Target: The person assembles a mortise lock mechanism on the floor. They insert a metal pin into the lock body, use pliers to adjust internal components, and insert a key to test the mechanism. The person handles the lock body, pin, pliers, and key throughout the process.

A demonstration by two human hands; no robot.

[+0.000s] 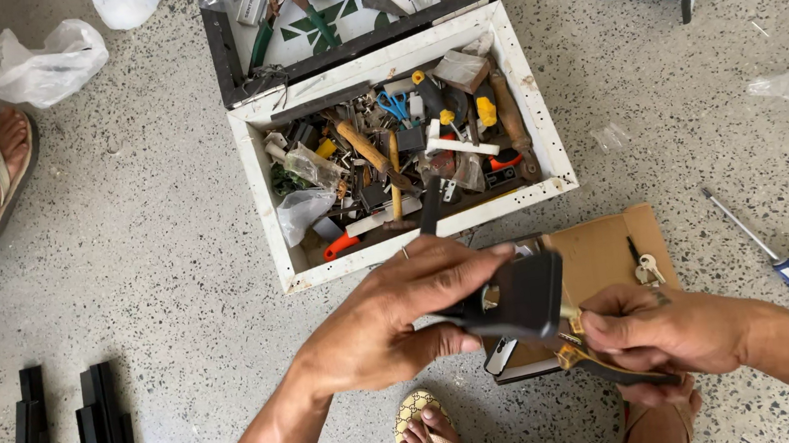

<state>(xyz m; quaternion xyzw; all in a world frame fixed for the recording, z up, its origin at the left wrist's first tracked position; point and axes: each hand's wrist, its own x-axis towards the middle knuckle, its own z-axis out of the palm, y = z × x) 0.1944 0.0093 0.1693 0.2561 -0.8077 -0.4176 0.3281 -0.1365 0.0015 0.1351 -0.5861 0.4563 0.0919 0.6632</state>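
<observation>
Two bare hands meet in the lower middle of the frame, above a speckled floor (169,237). The left hand (395,315) has its grip clamped on a flat black block (522,294), thumb underneath and fingers over the top. The right hand (659,328) has its grip closed around the dark handles of a pair of pliers (609,365), whose brass-coloured nose touches the block's lower right edge. Just behind the hands lies a brown cardboard piece (606,252) with a small bunch of keys (645,267). An open white toolbox (397,152), crammed with tools, sits at centre top. A blue-handled screwdriver (780,259) lies at the right.
</observation>
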